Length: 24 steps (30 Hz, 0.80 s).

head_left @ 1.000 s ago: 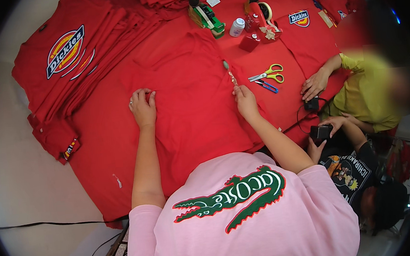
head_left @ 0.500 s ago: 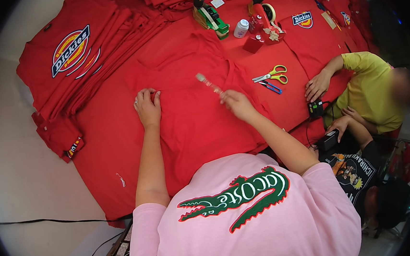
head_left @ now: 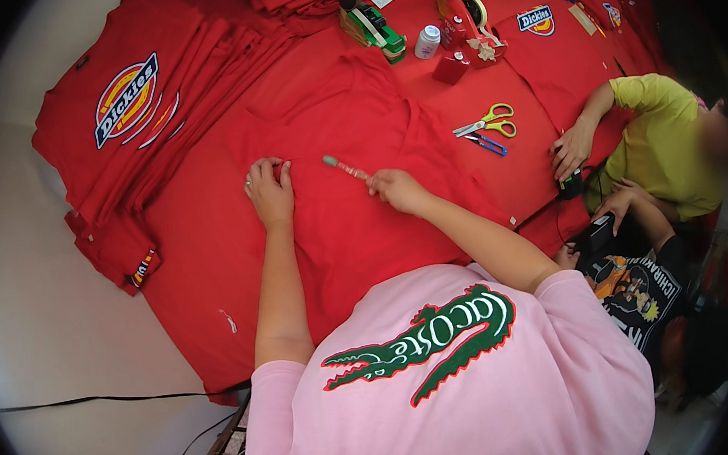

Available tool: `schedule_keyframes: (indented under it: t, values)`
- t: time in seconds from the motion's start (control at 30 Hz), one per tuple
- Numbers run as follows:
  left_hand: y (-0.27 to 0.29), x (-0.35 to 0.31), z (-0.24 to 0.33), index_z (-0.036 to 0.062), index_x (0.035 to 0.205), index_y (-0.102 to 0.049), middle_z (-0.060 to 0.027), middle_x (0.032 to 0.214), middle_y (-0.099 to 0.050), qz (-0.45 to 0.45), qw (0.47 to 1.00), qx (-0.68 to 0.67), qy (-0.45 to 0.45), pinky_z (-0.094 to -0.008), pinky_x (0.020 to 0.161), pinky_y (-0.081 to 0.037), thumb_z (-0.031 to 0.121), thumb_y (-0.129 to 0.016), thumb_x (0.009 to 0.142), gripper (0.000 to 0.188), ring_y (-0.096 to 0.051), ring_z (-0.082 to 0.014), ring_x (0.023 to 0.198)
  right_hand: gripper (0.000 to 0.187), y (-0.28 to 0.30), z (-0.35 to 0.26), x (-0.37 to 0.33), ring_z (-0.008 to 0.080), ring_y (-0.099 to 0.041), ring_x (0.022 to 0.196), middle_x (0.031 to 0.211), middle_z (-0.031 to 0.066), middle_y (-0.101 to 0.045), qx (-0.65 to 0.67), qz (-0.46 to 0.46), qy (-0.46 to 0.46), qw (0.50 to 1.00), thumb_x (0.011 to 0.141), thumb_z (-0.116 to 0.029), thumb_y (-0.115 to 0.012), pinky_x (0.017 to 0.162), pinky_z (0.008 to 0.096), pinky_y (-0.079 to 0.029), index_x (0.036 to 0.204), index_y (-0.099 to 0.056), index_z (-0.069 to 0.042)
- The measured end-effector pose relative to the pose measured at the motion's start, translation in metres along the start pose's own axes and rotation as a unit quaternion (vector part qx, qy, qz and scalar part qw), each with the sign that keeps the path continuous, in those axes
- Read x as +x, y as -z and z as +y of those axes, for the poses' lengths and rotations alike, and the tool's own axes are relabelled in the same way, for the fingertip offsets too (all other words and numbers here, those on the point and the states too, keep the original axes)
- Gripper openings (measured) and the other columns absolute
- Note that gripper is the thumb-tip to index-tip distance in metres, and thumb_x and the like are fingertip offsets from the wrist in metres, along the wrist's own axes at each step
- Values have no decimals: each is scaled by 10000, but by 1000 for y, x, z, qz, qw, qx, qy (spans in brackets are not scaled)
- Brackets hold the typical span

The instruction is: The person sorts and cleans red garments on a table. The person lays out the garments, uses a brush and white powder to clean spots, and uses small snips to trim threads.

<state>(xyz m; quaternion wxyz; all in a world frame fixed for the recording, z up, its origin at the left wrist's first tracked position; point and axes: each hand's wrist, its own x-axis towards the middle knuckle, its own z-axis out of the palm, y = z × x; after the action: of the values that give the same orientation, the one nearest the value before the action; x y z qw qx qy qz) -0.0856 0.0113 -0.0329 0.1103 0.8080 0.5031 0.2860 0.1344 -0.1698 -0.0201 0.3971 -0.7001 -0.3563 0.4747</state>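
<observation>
A red T-shirt (head_left: 348, 135) lies spread on the table in front of me. My left hand (head_left: 270, 190) rests on its left part, thumb apart from the slightly bent fingers, holding nothing that I can see. My right hand (head_left: 397, 191) is closed round the handle end of a slim brush (head_left: 347, 170) that looks like a toothbrush. Its pale greenish head points left, over the middle of the shirt. Whether the head touches the cloth I cannot tell.
Piled red shirts (head_left: 127, 101) fill the left. Yellow-handled scissors (head_left: 492, 120) and blue snips (head_left: 487, 143) lie right of the shirt. Behind stand a green tape dispenser (head_left: 378, 31), a white bottle (head_left: 427, 41) and a red dispenser (head_left: 473, 35). Two people work at right, one in yellow (head_left: 653, 149).
My right hand has moved left with the brush, bringing its head nearer my left hand. The left hand stays on the shirt. The whole view has shifted slightly.
</observation>
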Motion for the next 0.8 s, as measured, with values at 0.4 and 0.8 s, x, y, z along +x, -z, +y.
schedule_keyframes:
  t: [0.4, 0.8]
  values:
    - [-6, 1, -3, 123, 1076, -697, -55, 1234, -639, -3, 1000, 10, -17, -475, 1087, -410, 352, -718, 983, 248, -584, -280, 1197, 310, 18, 44, -3, 274, -668, 745, 799, 161, -679, 2, 118, -9, 993, 1084, -271, -532, 702, 432, -510, 970, -669, -19]
    - [7, 2, -2, 99, 1061, -687, -61, 1239, -642, -48, 998, -38, -13, -482, 1112, -379, 286, -778, 933, 245, -577, -285, 1215, 295, 69, 33, -15, 169, -565, 658, 708, 74, -596, 59, 308, 17, 949, 1077, -263, -565, 641, 353, -462, 937, -673, -27]
